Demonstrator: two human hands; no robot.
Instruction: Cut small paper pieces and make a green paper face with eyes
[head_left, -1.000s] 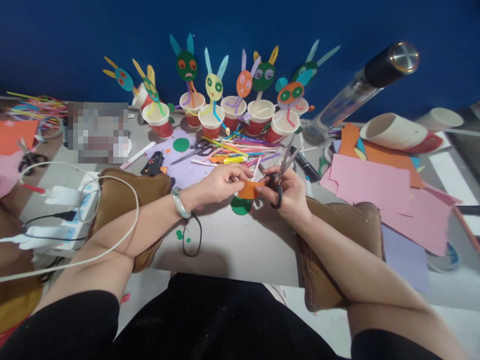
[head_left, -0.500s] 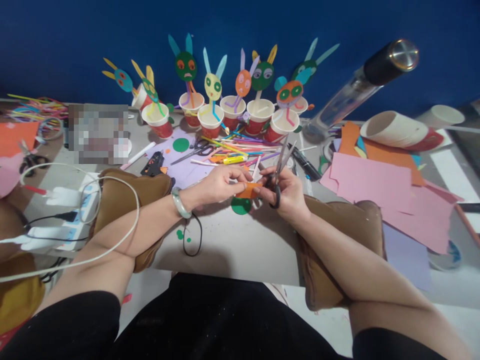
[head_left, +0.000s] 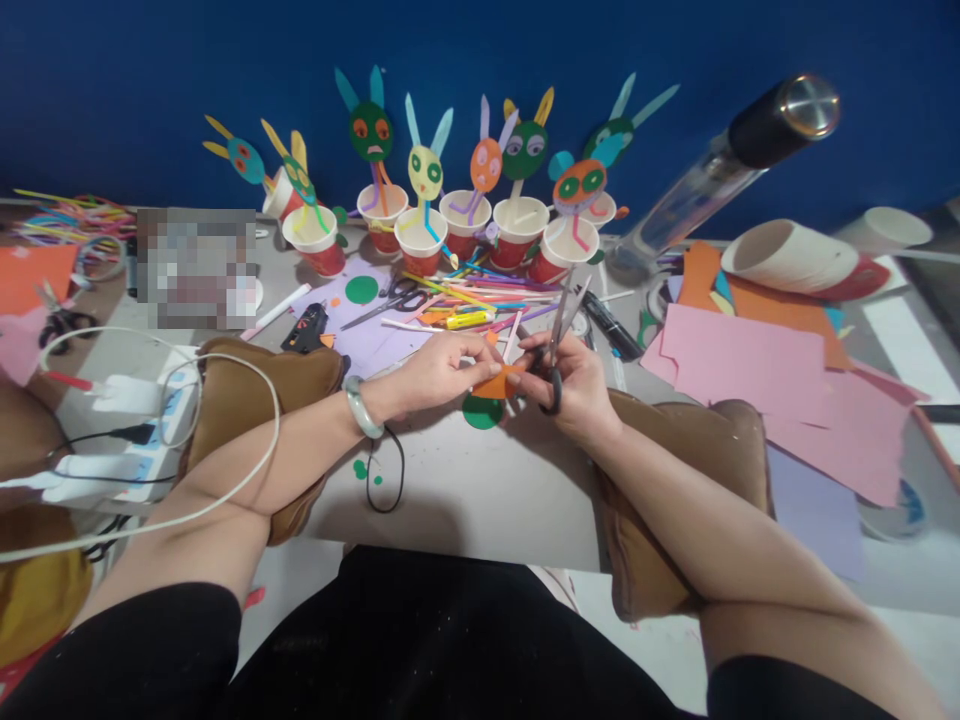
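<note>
The left hand [head_left: 448,368] is curled in a pinch on the orange paper [head_left: 491,386], which lies between the 2 hands, its edges partly covered by fingers. The right hand [head_left: 576,395], half closed, grips the scissors [head_left: 557,340], blades up and parted; its thumb meets the paper's other end, though the exact hold is hard to make out. Just below, a green disc [head_left: 482,413] is partly hidden. Of 8 cups [head_left: 422,262] behind, the rear right 1 is mostly covered. Forearms hide parts of 2 cushions [head_left: 716,450]. Pixelation masks something at left.
</note>
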